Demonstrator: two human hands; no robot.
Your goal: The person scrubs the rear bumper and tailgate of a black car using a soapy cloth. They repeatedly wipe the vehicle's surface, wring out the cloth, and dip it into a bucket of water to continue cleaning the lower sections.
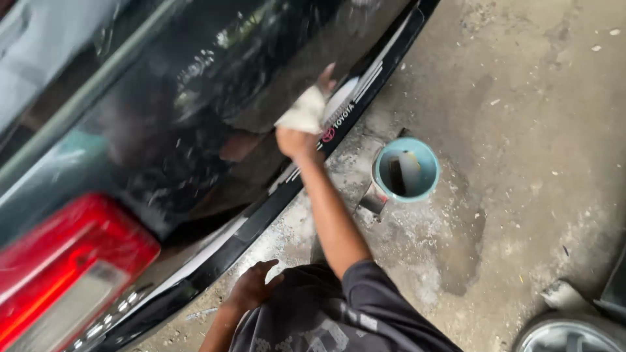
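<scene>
The right hand (pixel 298 133) grips a pale cloth (pixel 304 112) against the black car panel (pixel 195 98), fingers closed round it, while the left hand (pixel 251 287) rests half-curled, empty, lower down.

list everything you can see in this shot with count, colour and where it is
car body panel: one, glossy black, fills the upper left, wet-looking and reflective
tail light: one, red with a clear section, lower left corner
trim strip: one, black with a light band, runs diagonally along the panel's lower edge
cloth: one, off-white, pressed against the panel near the trim
bucket: one, pale teal, on the concrete right of the arm; contents unclear
concrete floor: grey, stained and damp in patches, right half
wheel: part of one, silver and dark, lower right corner
right hand: holds the cloth against the panel, arm stretched out
left hand: empty, resting near the knee below the trim
</scene>
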